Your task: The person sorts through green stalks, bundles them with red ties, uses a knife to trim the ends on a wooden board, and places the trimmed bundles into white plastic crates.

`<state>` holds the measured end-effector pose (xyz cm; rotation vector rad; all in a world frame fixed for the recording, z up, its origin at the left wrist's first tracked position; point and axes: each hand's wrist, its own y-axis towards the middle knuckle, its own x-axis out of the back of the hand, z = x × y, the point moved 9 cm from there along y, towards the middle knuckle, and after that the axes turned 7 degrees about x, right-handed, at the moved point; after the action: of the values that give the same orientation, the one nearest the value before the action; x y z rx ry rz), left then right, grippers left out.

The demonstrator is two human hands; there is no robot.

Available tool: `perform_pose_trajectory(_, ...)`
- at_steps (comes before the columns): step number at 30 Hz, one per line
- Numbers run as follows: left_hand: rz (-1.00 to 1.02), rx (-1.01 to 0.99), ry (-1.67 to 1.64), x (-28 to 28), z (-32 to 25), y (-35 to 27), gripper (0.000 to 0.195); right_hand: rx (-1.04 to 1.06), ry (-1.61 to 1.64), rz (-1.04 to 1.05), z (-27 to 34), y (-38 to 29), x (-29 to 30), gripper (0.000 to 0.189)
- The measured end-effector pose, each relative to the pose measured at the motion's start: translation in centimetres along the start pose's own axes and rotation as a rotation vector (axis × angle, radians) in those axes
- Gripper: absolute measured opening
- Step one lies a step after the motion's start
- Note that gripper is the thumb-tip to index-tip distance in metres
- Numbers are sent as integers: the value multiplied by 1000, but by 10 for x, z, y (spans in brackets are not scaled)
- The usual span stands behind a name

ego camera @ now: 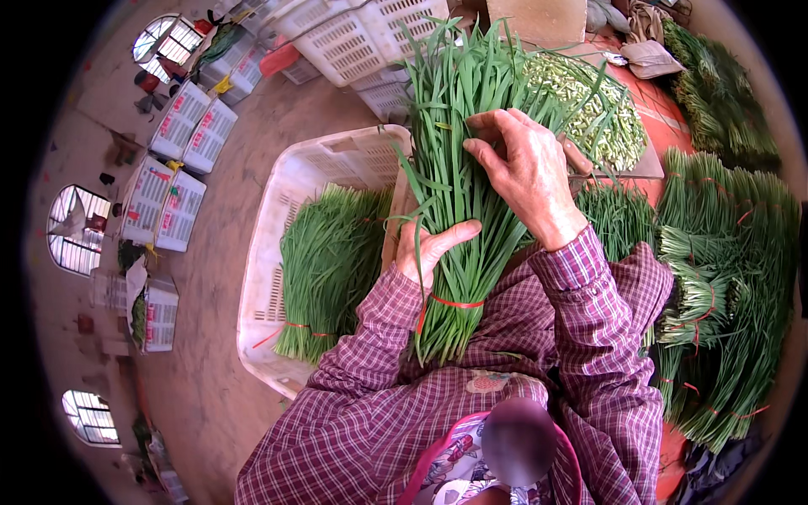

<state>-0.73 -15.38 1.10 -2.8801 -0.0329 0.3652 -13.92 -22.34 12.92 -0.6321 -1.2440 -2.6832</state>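
A large bundle of long green leafy stalks, probably Chinese chives (451, 189), lies lengthwise before me, bound near its lower end by a red tie (456, 303). My left hand (435, 247) grips the bundle above the tie, its thumb across the leaves. At the bundle's upper right, my right hand (521, 164) has its thumb and fingers bent and a little apart; the fingertips are at the leaves, and I cannot tell whether they pinch any. Beside the bundle on the left, a white plastic crate (260, 252) holds more tied chives (338, 265).
At right, tied bundles of chives (751, 252) are heaped on a red surface (670, 120). A board carries cut stalk ends (606, 113) and a knife with a wooden handle (576, 154). White crates (353, 38) stand ahead; packed boxes (180, 126) line the floor at left.
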Motion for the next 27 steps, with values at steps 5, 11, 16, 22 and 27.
perform_pose_trajectory(5,-18,-6,-26,-1,-2,-6,53,-64,-198,64,-12,-5,-5,19)
perform_pose_trajectory(11,-91,-84,-48,20,10,2,47,-169,50,-100,-33,-18,-2,16)
perform_pose_trajectory(16,-115,-116,-133,39,22,8,41,-589,784,-392,-92,-40,-20,21)
perform_pose_trajectory(22,-153,-169,-63,43,24,10,41,-585,1281,-724,-145,-41,44,52)
perform_pose_trajectory(27,-161,-89,-194,50,33,9,55,-523,563,-195,-76,-89,-5,86)
